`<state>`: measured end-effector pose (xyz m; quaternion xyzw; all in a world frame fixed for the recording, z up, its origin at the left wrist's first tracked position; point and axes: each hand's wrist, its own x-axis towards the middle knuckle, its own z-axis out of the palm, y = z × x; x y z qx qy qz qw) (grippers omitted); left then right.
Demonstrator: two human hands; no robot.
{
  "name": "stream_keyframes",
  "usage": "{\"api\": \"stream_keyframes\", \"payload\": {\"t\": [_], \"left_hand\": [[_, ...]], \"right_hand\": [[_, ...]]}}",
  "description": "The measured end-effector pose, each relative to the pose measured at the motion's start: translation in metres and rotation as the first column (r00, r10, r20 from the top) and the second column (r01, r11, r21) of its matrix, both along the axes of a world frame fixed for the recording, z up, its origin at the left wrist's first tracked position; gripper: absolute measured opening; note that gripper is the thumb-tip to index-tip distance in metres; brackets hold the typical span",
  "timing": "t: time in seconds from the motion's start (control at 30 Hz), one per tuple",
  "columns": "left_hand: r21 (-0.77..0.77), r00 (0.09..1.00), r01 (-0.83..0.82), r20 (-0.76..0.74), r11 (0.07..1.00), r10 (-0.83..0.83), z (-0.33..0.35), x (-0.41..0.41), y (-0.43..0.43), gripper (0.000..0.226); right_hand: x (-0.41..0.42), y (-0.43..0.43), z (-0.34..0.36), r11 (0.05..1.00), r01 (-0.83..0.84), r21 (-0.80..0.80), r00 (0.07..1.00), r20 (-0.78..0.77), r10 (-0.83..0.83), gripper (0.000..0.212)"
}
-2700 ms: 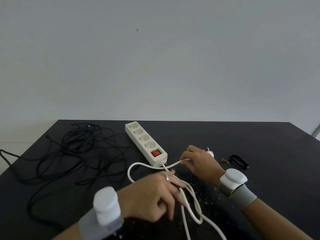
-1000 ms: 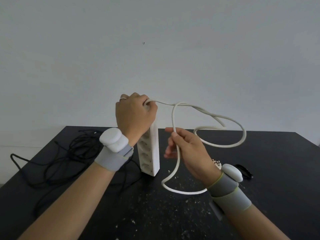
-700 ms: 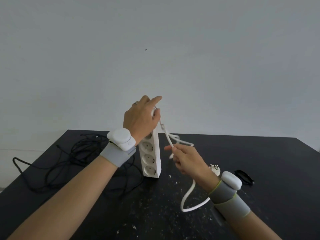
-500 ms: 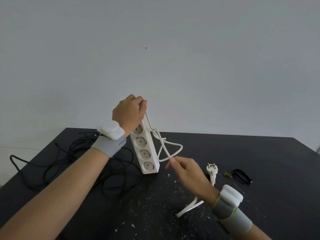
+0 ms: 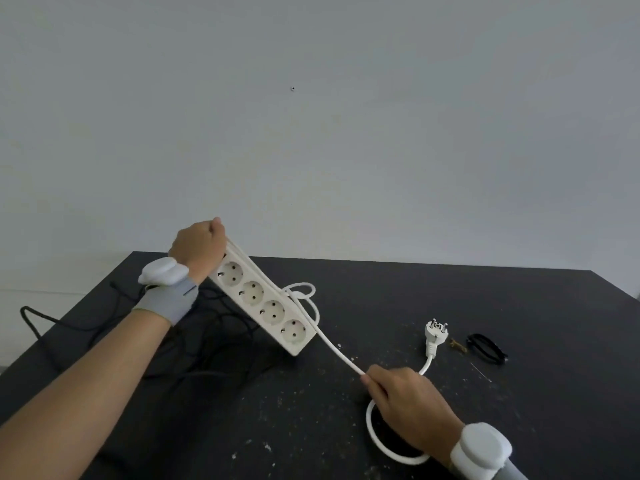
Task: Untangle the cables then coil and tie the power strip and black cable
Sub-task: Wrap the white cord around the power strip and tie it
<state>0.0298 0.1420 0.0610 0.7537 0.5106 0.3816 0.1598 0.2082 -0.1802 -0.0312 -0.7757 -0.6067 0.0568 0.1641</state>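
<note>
- Wall (image 5: 311, 133): plain grey, filling the upper half behind everything.
- Table (image 5: 485, 299): black, dusted with pale crumbs towards the near edge.
- Black cable (image 5: 221, 320): loose tangle on the left part of the table, behind and under the left forearm, one strand out past the left edge; touched by neither hand.
- Strip (image 5: 263, 308): white, four sockets facing the camera, tilted with its top end up-left in the left hand and its lower end down-right, low over the table; whether touching it, cannot tell.
- Cord (image 5: 341, 355): white, running down the strip's right edge, with a small loop just behind the strip; then straight and taut down-right into the right hand; beyond that, a curve lying on the table under the right wrist and back up to the plug.
- Left hand (image 5: 201, 249): raised above the table's far left, back to the camera, fingers curled tight round the strip's top end.
- Right hand (image 5: 407, 398): low over the near right of the table, knuckles up, fingers closed round the cord, well apart from the strip.
- Wristbands: grey with white pods, on the left (image 5: 166, 296) and right (image 5: 479, 450) wrists.
- Plug (image 5: 434, 336): white, flat on the table, pins pointing away, beyond the right hand.
- Black band (image 5: 486, 348): small loop on the table right of the plug.
- Brown bit (image 5: 457, 345): tiny, between plug and band; too small to identify.
</note>
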Motion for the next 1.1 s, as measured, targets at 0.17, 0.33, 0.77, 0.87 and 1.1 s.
{"api": "stream_keyframes", "payload": {"t": [0.17,0.33,0.77,0.87,1.1], "left_hand": [[0.029,0.997,-0.014,0.071,0.999,0.012,0.004,-0.015,0.005,0.049],[0.073,0.989,0.012,0.148,0.997,-0.023,0.0,-0.034,0.01,0.04],[0.632,0.804,0.408,0.093,0.659,-0.587,-0.014,-0.059,-0.089,0.029],[0.653,0.768,0.526,-0.089,0.545,-0.634,-0.035,-0.075,-0.112,0.052],[0.591,0.649,0.729,-0.435,0.346,-0.624,-0.065,-0.095,-0.13,0.044]], "right_hand": [[0.015,-0.017,0.003,0.994,0.112,-0.005,0.991,-0.071,-0.113,0.036],[0.037,-0.033,0.007,0.924,0.378,0.057,0.913,-0.188,-0.362,0.04],[0.023,0.026,0.048,0.969,0.245,0.025,0.969,0.021,-0.245,0.05],[0.008,0.046,0.062,0.994,0.041,0.1,0.989,-0.148,-0.025,0.059],[-0.031,0.097,0.053,0.967,-0.205,0.151,0.97,-0.099,0.221,0.026]]}}
